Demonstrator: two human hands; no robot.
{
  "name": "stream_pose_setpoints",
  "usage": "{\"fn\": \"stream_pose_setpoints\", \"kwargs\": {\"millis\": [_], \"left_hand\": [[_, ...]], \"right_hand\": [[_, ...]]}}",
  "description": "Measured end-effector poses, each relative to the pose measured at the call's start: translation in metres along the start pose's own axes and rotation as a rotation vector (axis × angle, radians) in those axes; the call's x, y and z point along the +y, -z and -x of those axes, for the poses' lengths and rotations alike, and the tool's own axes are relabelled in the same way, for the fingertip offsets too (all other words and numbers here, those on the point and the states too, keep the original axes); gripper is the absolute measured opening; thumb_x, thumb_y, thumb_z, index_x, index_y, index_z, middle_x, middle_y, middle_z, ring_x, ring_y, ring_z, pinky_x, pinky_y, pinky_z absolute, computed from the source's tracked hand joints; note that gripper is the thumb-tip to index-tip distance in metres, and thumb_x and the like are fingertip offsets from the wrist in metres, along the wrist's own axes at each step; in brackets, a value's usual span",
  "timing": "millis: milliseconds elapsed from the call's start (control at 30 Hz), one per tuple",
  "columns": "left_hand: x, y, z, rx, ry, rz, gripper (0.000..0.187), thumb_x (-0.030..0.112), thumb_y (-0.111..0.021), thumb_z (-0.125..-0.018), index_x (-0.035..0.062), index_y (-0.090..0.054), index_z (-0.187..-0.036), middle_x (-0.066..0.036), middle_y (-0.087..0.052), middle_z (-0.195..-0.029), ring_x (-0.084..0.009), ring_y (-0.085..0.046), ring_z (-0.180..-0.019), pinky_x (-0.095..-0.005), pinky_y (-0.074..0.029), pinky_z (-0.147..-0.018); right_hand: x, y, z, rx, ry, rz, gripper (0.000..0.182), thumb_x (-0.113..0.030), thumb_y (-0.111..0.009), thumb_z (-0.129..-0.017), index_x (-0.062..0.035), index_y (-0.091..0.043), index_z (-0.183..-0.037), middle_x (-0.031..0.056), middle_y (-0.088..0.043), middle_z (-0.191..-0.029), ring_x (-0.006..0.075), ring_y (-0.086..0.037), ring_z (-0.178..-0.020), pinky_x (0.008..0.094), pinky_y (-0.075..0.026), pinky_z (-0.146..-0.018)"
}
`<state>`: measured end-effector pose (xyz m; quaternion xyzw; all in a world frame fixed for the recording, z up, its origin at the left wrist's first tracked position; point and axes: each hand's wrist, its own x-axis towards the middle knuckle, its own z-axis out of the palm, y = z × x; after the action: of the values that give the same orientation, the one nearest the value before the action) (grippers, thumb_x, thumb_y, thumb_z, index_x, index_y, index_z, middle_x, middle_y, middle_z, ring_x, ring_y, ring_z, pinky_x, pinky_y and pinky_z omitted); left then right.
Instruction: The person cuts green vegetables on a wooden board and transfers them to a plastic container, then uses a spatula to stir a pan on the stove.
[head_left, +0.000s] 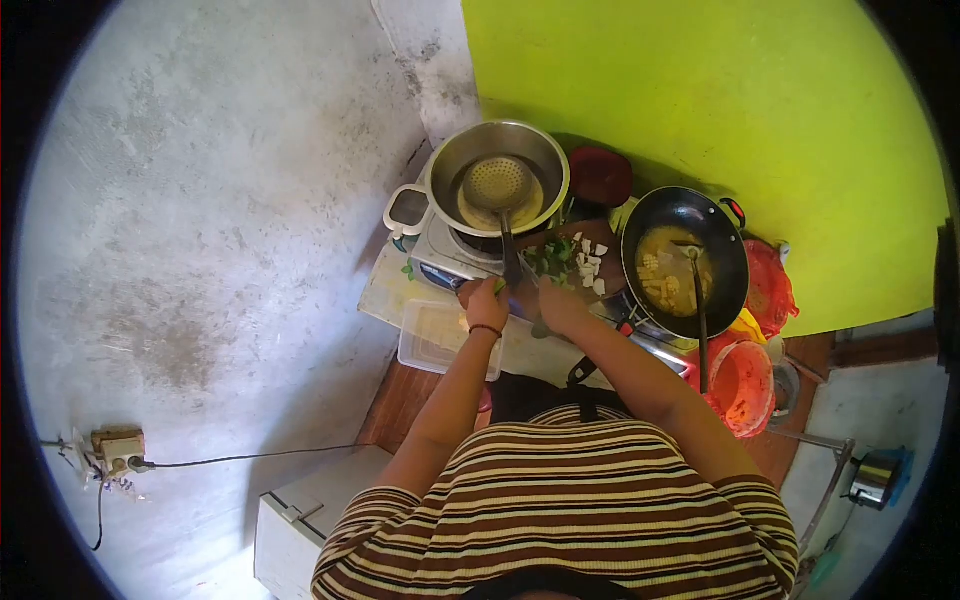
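My left hand (pixel 483 305) is closed at the near left edge of a brown cutting board (pixel 612 262), with a bit of green vegetable (pixel 501 286) showing at its fingers. Motion blurs my right hand (pixel 562 307), which is curled over the board's near side. A thin greyish blade juts up from it, by its look a knife (pixel 527 272). Chopped green leaves (pixel 550 260) and white cut pieces (pixel 590 265) lie on the board just beyond my hands. My fingers hide the knife's handle.
Behind my left hand, a steel pot (pixel 440 165) holds a perforated skimmer (pixel 498 184) above the stove (pixel 445 250). At right stands a black wok (pixel 735 270) with yellowish broth and a ladle (pixel 700 310). A clear plastic container (pixel 425 345) and red basket (pixel 745 385) flank the counter.
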<state>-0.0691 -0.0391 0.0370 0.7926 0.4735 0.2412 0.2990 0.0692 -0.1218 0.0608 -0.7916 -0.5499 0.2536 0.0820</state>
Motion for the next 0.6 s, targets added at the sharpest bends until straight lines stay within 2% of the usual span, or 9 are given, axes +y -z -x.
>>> {"fn": "stream_pose_setpoints", "kwargs": {"millis": [67,167,300,367,500,600], "left_hand": [[-0.006,-0.010,-0.007,-0.074,0.012,-0.049,0.020,0.019,-0.060,-0.076,0.0062,-0.061,-0.091,-0.019,-0.063,-0.083,-0.0362,-0.060,-0.079,-0.0435,-0.048,-0.069],[-0.002,-0.018,-0.016,-0.155,0.059,-0.022,0.023,0.021,-0.060,-0.073,0.0065,-0.062,-0.091,-0.020,-0.063,-0.084,-0.0369,-0.060,-0.079,-0.0440,-0.048,-0.069],[0.000,-0.025,-0.018,-0.119,0.161,-0.058,0.025,0.023,-0.061,-0.072,0.0067,-0.062,-0.091,-0.020,-0.062,-0.084,-0.0366,-0.059,-0.080,-0.0445,-0.048,-0.070],[0.006,-0.020,-0.017,-0.106,0.216,-0.042,0.025,0.022,-0.061,-0.072,0.0066,-0.062,-0.091,-0.019,-0.062,-0.084,-0.0356,-0.059,-0.081,-0.0445,-0.048,-0.070],[0.001,-0.023,-0.012,-0.040,0.163,-0.090,0.026,0.022,-0.063,-0.071,0.0063,-0.061,-0.091,-0.019,-0.061,-0.086,-0.0357,-0.059,-0.082,-0.0447,-0.048,-0.070],[-0.004,-0.027,-0.006,-0.036,0.137,-0.102,0.025,0.021,-0.063,-0.071,0.0058,-0.061,-0.091,-0.019,-0.061,-0.087,-0.0362,-0.058,-0.083,-0.0450,-0.048,-0.071]], "right_hand": [[-0.009,0.012,0.009,-0.009,-0.022,-0.004,0.019,-0.009,-0.040,-0.085,0.0025,-0.039,-0.101,0.0264,-0.061,-0.084,0.0391,-0.062,-0.078,0.0481,-0.050,-0.067],[-0.009,0.003,0.014,0.007,-0.022,0.024,0.018,-0.008,-0.041,-0.084,0.0027,-0.039,-0.099,0.0269,-0.061,-0.084,0.0399,-0.062,-0.078,0.0483,-0.049,-0.067],[-0.010,-0.007,0.024,0.071,0.023,0.038,0.020,-0.008,-0.045,-0.081,0.0037,-0.044,-0.097,0.0273,-0.059,-0.089,0.0420,-0.059,-0.081,0.0482,-0.047,-0.070],[-0.011,-0.008,0.023,0.003,-0.030,0.002,0.019,-0.009,-0.046,-0.082,0.0035,-0.044,-0.096,0.0274,-0.059,-0.089,0.0423,-0.059,-0.082,0.0481,-0.047,-0.070],[-0.014,-0.009,0.022,-0.103,-0.116,-0.030,0.018,-0.010,-0.046,-0.083,0.0033,-0.044,-0.095,0.0266,-0.059,-0.087,0.0421,-0.060,-0.083,0.0482,-0.048,-0.070],[-0.016,-0.015,0.021,-0.047,-0.203,-0.088,0.018,-0.009,-0.045,-0.083,0.0029,-0.044,-0.096,0.0258,-0.060,-0.085,0.0409,-0.061,-0.083,0.0483,-0.048,-0.070]]}}
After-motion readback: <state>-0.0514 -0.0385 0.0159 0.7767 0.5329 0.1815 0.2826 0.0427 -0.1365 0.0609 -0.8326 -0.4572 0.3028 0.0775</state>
